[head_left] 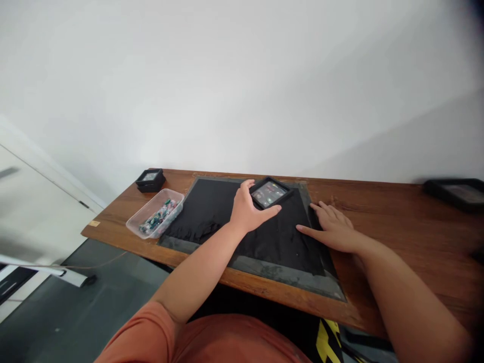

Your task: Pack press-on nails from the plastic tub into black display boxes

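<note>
A black-framed, shallow box with small light and coloured shapes inside its frame lies at the far part of a black mat. My left hand is at the near left corner of this box, thumb and fingers spread apart around it. Whether the fingertips press on the frame I cannot tell. My right hand is open, fingers stretched out, over the right edge of the mat and the wood beside it. It holds nothing.
A clear plastic tub of small green, pink and white pieces stands left of the mat. Behind it, stacked black frames sit at the table's far left. Another black frame lies far right. A white wall rises behind the wooden table.
</note>
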Motion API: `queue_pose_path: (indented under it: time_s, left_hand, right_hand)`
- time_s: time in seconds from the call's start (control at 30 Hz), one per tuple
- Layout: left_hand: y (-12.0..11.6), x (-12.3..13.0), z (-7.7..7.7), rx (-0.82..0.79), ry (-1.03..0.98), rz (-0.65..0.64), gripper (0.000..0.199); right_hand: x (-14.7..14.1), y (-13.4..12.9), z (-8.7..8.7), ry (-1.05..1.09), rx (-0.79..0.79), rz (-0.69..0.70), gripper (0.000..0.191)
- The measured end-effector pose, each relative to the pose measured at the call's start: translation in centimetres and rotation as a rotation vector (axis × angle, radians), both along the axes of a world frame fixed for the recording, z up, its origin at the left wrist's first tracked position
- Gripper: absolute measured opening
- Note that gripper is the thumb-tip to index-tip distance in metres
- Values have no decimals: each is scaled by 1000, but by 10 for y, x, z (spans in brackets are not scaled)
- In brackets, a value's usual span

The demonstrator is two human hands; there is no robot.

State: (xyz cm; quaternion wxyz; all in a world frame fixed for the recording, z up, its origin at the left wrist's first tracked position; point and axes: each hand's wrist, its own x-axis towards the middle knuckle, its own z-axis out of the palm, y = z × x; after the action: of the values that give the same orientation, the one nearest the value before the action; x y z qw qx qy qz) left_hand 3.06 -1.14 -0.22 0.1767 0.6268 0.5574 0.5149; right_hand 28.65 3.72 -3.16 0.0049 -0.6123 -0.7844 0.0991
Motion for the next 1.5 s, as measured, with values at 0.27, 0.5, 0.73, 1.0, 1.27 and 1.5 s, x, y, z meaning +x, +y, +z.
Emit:
queue_pose_path:
  time_s: [0.27,0.5,0.73,1.0,1.27,1.5]
  left_hand:
    - [-20,0,36,48,-139,67,87]
    - [-62,-107,113,59,179,376,99]
    - [-103,-237,146,162,616,788,97]
    - [-136,-258,114,175,776,536,91]
    - [-134,-256,99,262,830,422,90]
    - [-100,-301,94,180,774,524,90]
  right_hand:
    - [1,3,-2,9,23,23,108]
    - [4,4,-2,18,21,42,108]
    - [1,1,0,50,20,19,104]
    - [-2,0,0,85,25,-10,98]
    - [4,10,-10,112,32,-8,95]
    - [7,13,-10,159,62,14,89]
